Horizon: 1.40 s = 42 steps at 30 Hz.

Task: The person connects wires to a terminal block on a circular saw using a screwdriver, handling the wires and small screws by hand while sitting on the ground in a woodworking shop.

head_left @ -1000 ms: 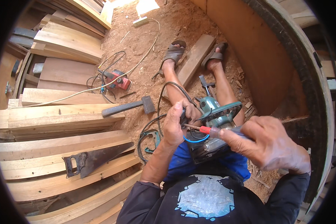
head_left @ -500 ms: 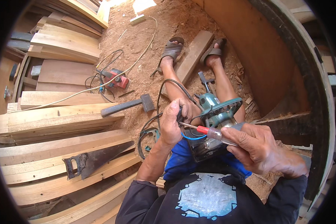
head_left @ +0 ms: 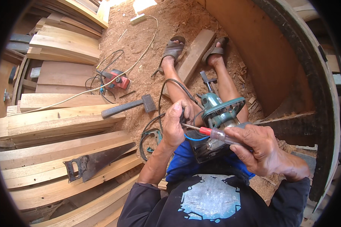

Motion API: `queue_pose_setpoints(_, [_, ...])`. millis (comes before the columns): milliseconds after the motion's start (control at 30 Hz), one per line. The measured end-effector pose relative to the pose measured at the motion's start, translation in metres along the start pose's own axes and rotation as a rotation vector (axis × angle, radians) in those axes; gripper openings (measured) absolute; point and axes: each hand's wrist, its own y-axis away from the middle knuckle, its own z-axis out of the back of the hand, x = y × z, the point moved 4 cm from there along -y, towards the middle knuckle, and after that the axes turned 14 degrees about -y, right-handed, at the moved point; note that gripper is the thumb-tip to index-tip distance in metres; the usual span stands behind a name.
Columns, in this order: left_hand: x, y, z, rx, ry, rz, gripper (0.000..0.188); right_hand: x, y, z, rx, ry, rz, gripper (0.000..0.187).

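Note:
My left hand [head_left: 174,126] is closed around a small black part, mostly hidden by the fingers, with wires at it. My right hand [head_left: 255,145] grips a screwdriver [head_left: 218,134] by its red and clear handle. The shaft points left, its tip meeting the black part at my left fingers. Across my lap lies a green power tool [head_left: 213,101] with a dark flat base. A blue wire [head_left: 196,139] curves between the black part and this tool. Beside my left wrist, lower down, is a loose green handle-shaped piece [head_left: 154,137].
On my left, stacked planks [head_left: 57,117] carry a hammer [head_left: 147,103] and a handsaw [head_left: 98,162]. A red power tool [head_left: 117,80] with cords sits on the sawdust-covered floor. One board [head_left: 197,55] lies between my feet. A large curved wooden panel [head_left: 269,56] rises at right.
The whole view has shifted very slightly. Both hands, the screwdriver and the green power tool keep nearly the same places.

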Motion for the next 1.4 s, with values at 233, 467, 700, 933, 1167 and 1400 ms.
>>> queue_pose_setpoints(233, [-0.001,-0.004,0.001,-0.018,0.050,-0.012,0.044,0.014,-0.018,0.018,0.051,0.129,-0.095,0.041])
queue_pose_setpoints(467, [-0.011,0.000,0.009,-0.195,0.085,-0.054,0.039,0.015,-0.006,0.044,-0.292,-0.205,-0.215,0.049])
queue_pose_setpoints(700, [-0.025,0.008,0.006,-0.006,0.260,-0.050,0.034,-0.029,-0.020,-0.028,-0.236,-0.672,-0.574,0.019])
queue_pose_setpoints(933, [-0.025,0.012,0.001,-0.014,0.353,-0.120,0.038,-0.034,-0.037,-0.062,-0.340,-0.561,-0.352,0.024])
queue_pose_setpoints(1167, [-0.018,0.015,0.004,0.010,0.419,-0.113,0.037,-0.040,-0.038,-0.072,-0.391,-0.750,-0.411,0.025])
queue_pose_setpoints(1400, [-0.016,0.015,0.002,0.019,0.411,-0.133,0.037,-0.032,-0.039,-0.066,-0.394,-0.722,-0.389,0.022])
